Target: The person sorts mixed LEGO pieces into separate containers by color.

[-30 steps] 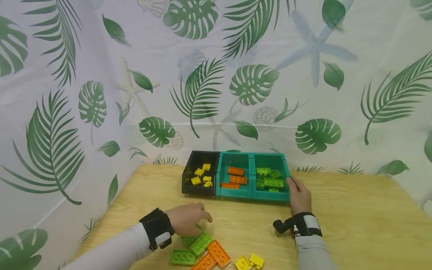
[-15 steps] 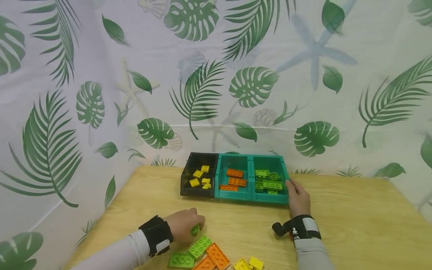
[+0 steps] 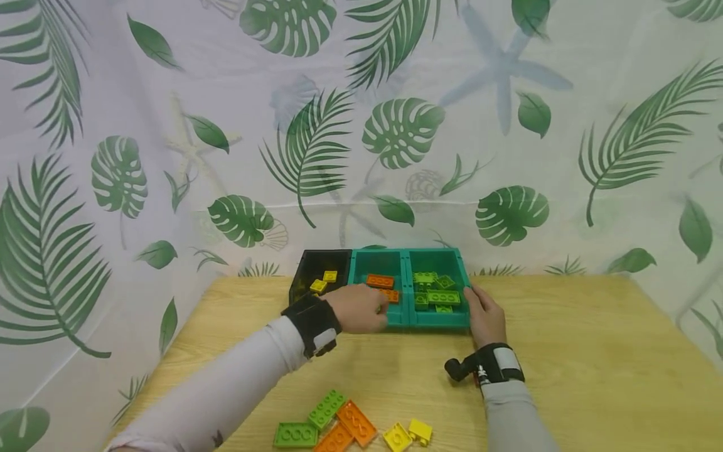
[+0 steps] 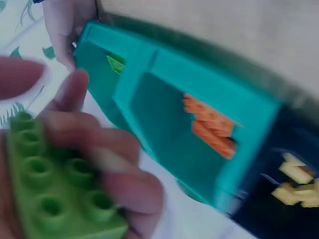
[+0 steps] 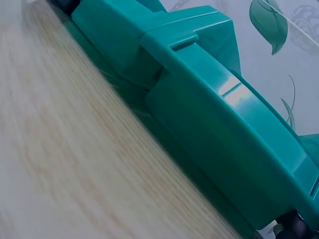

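While the left hand (image 3: 358, 309) grips a green brick (image 4: 50, 199) near the front of the middle teal bin (image 4: 164, 117), the right hand (image 3: 488, 318) touches the outer side of the rightmost teal bin (image 3: 439, 320); whether it grips cannot be told. Loose bricks (image 3: 357, 422) lie on the surface (image 3: 570, 351).

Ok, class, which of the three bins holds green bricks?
The end teal bin by the right hand; the middle teal bin holds orange bricks and the black bin yellow bricks.

Lime-green brick (image 4: 65, 188); teal bins (image 3: 406, 285); black bin (image 3: 308, 267); white backdrop (image 3: 361, 188) — green leaf print
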The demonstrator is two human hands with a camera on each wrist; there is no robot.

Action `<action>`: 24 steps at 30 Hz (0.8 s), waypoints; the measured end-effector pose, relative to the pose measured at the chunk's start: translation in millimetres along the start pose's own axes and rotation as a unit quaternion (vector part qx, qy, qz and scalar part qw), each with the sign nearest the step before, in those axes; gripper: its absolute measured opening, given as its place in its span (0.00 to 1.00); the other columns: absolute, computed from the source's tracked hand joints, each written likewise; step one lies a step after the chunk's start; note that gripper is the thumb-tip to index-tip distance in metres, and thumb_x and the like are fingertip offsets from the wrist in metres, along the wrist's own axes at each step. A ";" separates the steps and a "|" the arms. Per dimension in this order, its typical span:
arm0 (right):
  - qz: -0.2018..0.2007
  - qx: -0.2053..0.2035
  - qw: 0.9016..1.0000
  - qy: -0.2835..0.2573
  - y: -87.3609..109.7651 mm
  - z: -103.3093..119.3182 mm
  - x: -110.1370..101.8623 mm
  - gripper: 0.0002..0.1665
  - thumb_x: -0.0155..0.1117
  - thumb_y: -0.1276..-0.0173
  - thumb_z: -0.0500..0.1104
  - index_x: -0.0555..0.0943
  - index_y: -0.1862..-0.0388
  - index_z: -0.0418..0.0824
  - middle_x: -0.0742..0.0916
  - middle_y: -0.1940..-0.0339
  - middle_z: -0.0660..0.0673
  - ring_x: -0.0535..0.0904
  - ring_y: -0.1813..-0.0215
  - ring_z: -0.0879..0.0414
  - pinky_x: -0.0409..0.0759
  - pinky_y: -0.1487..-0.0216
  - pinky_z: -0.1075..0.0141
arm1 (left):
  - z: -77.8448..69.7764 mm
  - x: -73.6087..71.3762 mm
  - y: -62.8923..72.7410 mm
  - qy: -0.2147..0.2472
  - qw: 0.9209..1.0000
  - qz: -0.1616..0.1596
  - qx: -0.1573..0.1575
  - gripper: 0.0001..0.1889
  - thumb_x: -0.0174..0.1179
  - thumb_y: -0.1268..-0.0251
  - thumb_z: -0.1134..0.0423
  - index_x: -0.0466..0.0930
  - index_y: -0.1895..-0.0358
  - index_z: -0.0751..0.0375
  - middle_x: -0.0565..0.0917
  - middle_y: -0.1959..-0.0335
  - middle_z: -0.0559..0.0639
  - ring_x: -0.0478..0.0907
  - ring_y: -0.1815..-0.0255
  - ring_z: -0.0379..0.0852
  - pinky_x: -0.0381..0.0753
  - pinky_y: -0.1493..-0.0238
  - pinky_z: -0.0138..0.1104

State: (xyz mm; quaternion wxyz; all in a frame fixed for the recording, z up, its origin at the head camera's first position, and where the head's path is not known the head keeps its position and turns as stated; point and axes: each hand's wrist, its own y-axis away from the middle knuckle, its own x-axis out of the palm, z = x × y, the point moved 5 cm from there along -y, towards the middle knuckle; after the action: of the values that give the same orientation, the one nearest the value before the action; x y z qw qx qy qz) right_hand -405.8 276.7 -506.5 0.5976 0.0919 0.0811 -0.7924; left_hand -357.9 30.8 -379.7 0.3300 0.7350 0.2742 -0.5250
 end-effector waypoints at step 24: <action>0.000 -0.012 1.000 -0.012 -6.0 -4.7 -4.4 0.37 0.48 0.26 0.65 0.70 0.28 0.45 0.75 0.30 0.39 0.69 0.28 0.42 0.67 0.32 0.45 | -43.5 46.0 -144.1 -0.181 0.964 -0.192 0.037 0.47 0.57 0.35 0.36 0.46 0.21 0.54 0.71 0.33 0.55 0.71 0.34 0.52 0.73 0.37 0.39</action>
State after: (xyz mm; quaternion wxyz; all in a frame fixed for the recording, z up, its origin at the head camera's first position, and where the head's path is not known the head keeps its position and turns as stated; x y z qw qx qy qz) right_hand -410.1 283.5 -509.9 0.5995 0.0749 0.0833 -0.7925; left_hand -426.4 158.1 -442.0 0.2399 0.5730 0.3258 -0.7127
